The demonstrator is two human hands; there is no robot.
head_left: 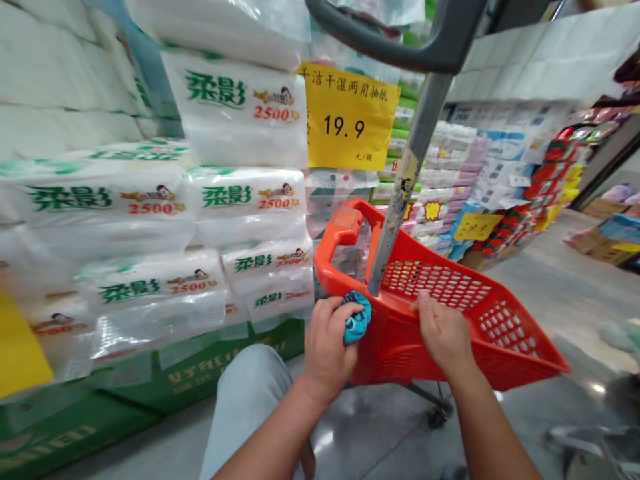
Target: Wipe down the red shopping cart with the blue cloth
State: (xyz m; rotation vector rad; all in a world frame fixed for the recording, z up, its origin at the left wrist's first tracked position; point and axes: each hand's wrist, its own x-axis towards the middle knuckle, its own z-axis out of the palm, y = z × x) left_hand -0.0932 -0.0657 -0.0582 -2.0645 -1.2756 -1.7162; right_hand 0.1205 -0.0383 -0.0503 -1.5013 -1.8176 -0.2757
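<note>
My left hand (pixel 330 343) is closed around a crumpled blue cloth (pixel 357 319) with dark markings, right against the end of a red plastic shopping basket (pixel 405 353). On the basket's near rim my right hand (pixel 445 333) is closed, its fingers curled over the edge. The basket sits on a wheeled frame, and a scuffed grey metal post (pixel 407 173) rises from its end to a dark handle (pixel 380 50) above. A red loop-shaped grip (pixel 340 240) stands up at the basket's left end. Through the perforated walls, the inside shows only in part.
Stacked white tissue packs (pixel 240 113) fill the left side, above green cartons (pixel 215 373). A yellow price sign (pixel 353 117) reading 19.9 hangs behind the post. More stacked goods (pixel 505 160) line the right; grey floor (pixel 575 267) runs beside them. My knee (pixel 253 387) is below.
</note>
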